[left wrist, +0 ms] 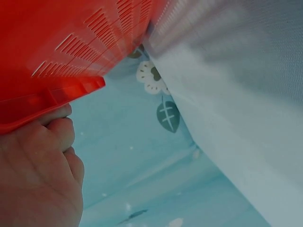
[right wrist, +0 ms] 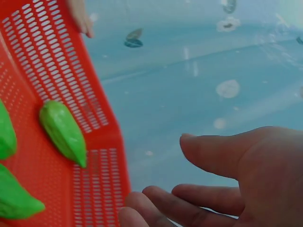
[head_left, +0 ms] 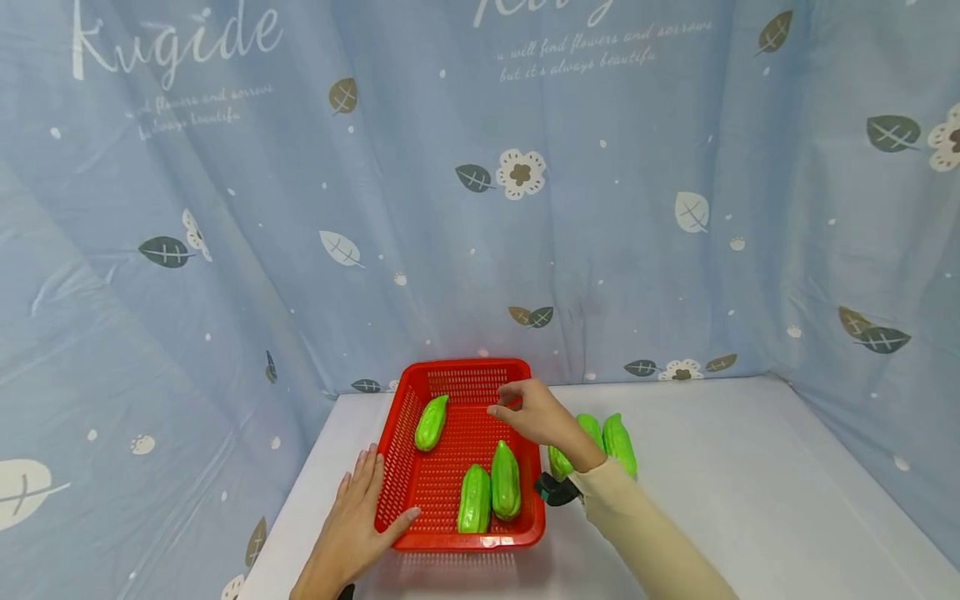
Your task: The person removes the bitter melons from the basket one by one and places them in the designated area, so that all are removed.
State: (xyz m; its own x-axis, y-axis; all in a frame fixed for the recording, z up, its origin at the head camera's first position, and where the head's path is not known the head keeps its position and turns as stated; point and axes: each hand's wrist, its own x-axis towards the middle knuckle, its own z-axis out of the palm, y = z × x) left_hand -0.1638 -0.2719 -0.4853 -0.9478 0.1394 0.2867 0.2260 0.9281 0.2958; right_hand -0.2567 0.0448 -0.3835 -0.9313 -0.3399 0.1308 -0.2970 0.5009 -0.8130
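A red plastic basket (head_left: 450,541) with slotted walls stands on the white table. Inside lie three green, ridged, gourd-like vegetables: one gourd (head_left: 431,423) at the back left, plus a gourd (head_left: 474,500) and another gourd (head_left: 506,482) side by side at the front right. My left hand (head_left: 352,521) rests against the basket's left rim with straight fingers, its thumb reaching over the front left part. Above the basket's right side hovers my right hand (head_left: 536,410), holding nothing, its thumb and fingers apart in the right wrist view.
Right of the basket, partly behind my right forearm, lie more green gourds (head_left: 619,444) on the white table (head_left: 720,483). A dark wrist strap (head_left: 557,490) shows on the right arm. The blue printed curtain (head_left: 600,250) hangs around the table's back and sides.
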